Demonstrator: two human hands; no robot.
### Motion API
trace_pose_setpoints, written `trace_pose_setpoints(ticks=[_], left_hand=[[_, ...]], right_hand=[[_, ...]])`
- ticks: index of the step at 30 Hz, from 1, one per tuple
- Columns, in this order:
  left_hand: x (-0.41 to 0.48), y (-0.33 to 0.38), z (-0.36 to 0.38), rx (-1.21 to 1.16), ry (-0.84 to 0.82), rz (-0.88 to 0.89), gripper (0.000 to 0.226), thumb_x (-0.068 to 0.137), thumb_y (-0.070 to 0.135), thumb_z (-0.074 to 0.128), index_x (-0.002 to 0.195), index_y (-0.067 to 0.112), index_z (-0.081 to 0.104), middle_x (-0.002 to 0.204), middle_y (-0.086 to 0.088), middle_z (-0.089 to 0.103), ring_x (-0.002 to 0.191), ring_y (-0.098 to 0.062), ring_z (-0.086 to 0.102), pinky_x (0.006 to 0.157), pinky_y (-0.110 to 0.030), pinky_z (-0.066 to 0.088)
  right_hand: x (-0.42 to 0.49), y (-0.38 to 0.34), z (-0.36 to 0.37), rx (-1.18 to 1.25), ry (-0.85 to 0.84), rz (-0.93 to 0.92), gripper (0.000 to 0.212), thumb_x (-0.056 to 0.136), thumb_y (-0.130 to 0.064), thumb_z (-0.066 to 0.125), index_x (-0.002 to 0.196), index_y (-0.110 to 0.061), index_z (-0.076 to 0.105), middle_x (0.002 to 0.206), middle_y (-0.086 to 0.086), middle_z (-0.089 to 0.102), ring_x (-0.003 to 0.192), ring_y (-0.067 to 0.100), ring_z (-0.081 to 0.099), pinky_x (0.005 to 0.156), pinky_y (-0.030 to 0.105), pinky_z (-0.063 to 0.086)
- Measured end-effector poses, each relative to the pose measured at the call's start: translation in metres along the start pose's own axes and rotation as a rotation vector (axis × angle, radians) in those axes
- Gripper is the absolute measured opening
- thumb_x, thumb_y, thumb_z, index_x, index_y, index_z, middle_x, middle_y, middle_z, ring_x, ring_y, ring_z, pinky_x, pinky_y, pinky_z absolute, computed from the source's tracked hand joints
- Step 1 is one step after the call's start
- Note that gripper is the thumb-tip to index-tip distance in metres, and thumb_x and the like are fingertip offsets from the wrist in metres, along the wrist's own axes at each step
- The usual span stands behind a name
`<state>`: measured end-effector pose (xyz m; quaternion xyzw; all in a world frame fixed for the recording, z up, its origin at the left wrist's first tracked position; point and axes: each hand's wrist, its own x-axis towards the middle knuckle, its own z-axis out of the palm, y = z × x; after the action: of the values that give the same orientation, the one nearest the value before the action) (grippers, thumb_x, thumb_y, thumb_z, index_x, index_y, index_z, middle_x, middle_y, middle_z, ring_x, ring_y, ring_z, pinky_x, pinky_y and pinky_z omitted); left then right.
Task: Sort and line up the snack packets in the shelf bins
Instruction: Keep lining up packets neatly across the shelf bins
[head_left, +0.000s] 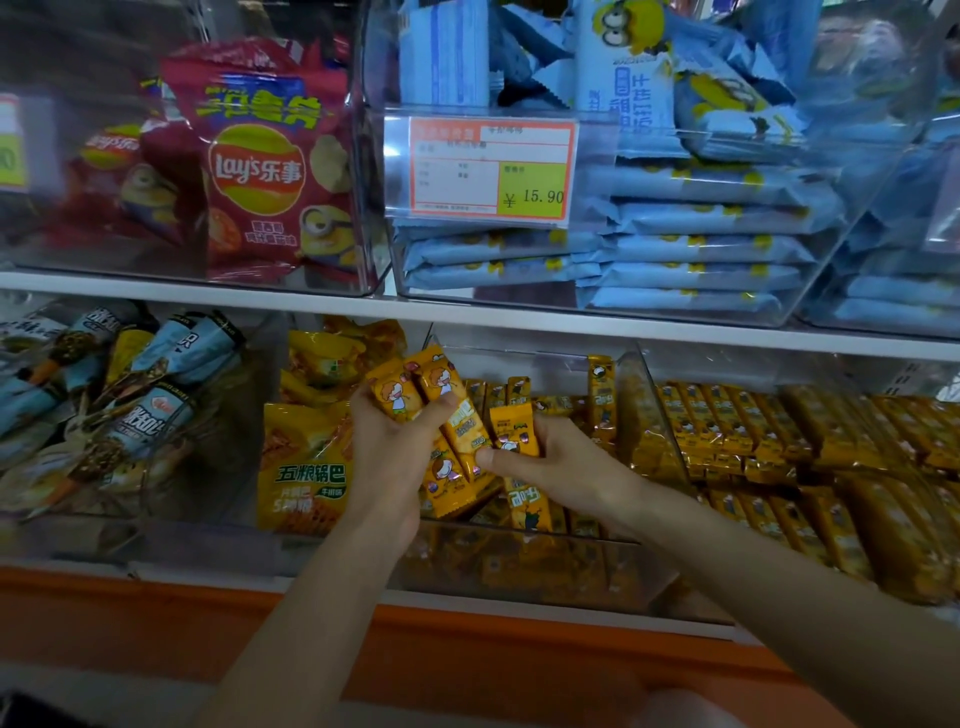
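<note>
Left hand (387, 452) and right hand (553, 470) grip orange packets (402, 392), fingers (434, 413) curled.

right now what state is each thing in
left hand, grips yellow packets
right hand, pinches yellow packets
chips bag, upright in bin
blue packets, stacked flat
cones, jumbled in bin
</note>
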<state>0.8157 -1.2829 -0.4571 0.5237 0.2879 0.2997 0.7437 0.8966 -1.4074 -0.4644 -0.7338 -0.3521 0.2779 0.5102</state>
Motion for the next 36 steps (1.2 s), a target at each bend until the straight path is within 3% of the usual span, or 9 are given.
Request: trace_pose_setpoints(ticks=[7,10,13,20,23,26,30,33,36], left_hand=[[-0.003,-0.001,-0.006,-0.011,-0.064,0.023,0.045,0.084,0.01,0.067,0.124,0.022,0.049,0.104,0.005,0.066,0.092,-0.011,0.065,0.061,-0.024,0.05],[-0.007,0.001,-0.009,-0.02,-0.074,0.01,0.044,0.084,0.008,0.066,0.122,0.025,0.05,0.103,0.006,0.066,0.087,-0.01,0.065,0.063,-0.028,0.05],[-0.007,0.006,-0.016,-0.013,-0.066,0.024,0.046,0.082,0.007,0.067,0.123,0.023,0.051,0.105,0.003,0.067,0.089,-0.014,0.067,0.07,-0.035,0.054],[-0.006,0.02,-0.045,0.109,-0.027,0.129,0.043,0.082,0.012,0.069,0.121,0.021,0.054,0.102,0.004,0.069,0.093,-0.016,0.067,0.075,-0.041,0.055],[-0.005,0.023,-0.053,0.127,-0.032,0.136,0.04,0.082,0.012,0.069,0.119,0.021,0.055,0.099,0.005,0.069,0.09,-0.014,0.068,0.068,-0.036,0.056],[-0.007,0.024,-0.061,0.142,-0.062,0.126,0.033,0.082,0.01,0.068,0.108,0.029,0.058,0.089,0.011,0.07,0.079,-0.006,0.069,0.058,-0.028,0.054],[-0.011,0.026,-0.07,0.161,-0.112,0.111,0.035,0.082,0.007,0.066,0.108,0.03,0.059,0.084,0.012,0.072,0.077,-0.009,0.07,0.054,-0.029,0.055],[-0.011,0.026,-0.076,0.167,-0.108,0.107,0.042,0.081,0.008,0.067,0.118,0.023,0.057,0.09,0.007,0.072,0.081,-0.013,0.07,0.059,-0.035,0.057],[-0.01,0.026,-0.082,0.154,-0.096,0.105,0.04,0.08,0.011,0.068,0.116,0.023,0.058,0.093,0.005,0.072,0.083,-0.015,0.071,0.061,-0.036,0.057]], right_hand=[[0.009,-0.007,-0.01,0.201,0.134,0.182,0.023,0.094,-0.035,0.051,0.101,-0.018,0.063,0.095,0.002,0.069,0.095,0.017,0.064,0.087,0.042,0.052],[0.01,-0.013,-0.019,0.582,-0.017,0.328,0.029,0.098,-0.017,0.044,0.122,-0.005,0.055,0.107,0.012,0.067,0.096,0.024,0.065,0.085,0.04,0.052],[0.013,-0.01,-0.023,0.607,-0.002,0.342,0.037,0.096,-0.007,0.044,0.131,0.004,0.047,0.126,0.023,0.057,0.117,0.035,0.056,0.087,0.041,0.052],[0.021,-0.003,-0.022,0.082,0.155,0.243,0.024,0.086,-0.026,0.066,0.109,-0.02,0.062,0.105,-0.007,0.065,0.098,0.006,0.06,0.075,0.017,0.047],[0.036,0.009,-0.015,0.061,0.191,0.218,0.027,0.088,-0.022,0.064,0.112,-0.013,0.058,0.109,-0.002,0.062,0.095,0.008,0.06,0.07,0.017,0.053],[0.052,0.024,-0.012,-0.301,0.139,0.226,0.021,0.092,-0.027,0.059,0.101,-0.008,0.057,0.102,0.004,0.061,0.099,0.019,0.058,0.078,0.03,0.051],[0.066,0.037,-0.018,-0.742,-0.048,0.216,0.018,0.092,-0.029,0.058,0.078,-0.022,0.051,0.082,-0.011,0.047,0.093,0.017,0.049,0.062,0.019,0.034],[0.069,0.042,-0.021,-0.963,-0.074,0.165,0.012,0.09,-0.022,0.061,0.1,-0.016,0.057,0.101,-0.002,0.055,0.103,0.024,0.056,0.073,0.025,0.039],[0.072,0.034,-0.012,-0.985,-0.002,0.034,0.041,0.089,-0.02,0.064,0.127,-0.013,0.051,0.127,0.008,0.052,0.113,0.026,0.055,0.089,0.03,0.043]])
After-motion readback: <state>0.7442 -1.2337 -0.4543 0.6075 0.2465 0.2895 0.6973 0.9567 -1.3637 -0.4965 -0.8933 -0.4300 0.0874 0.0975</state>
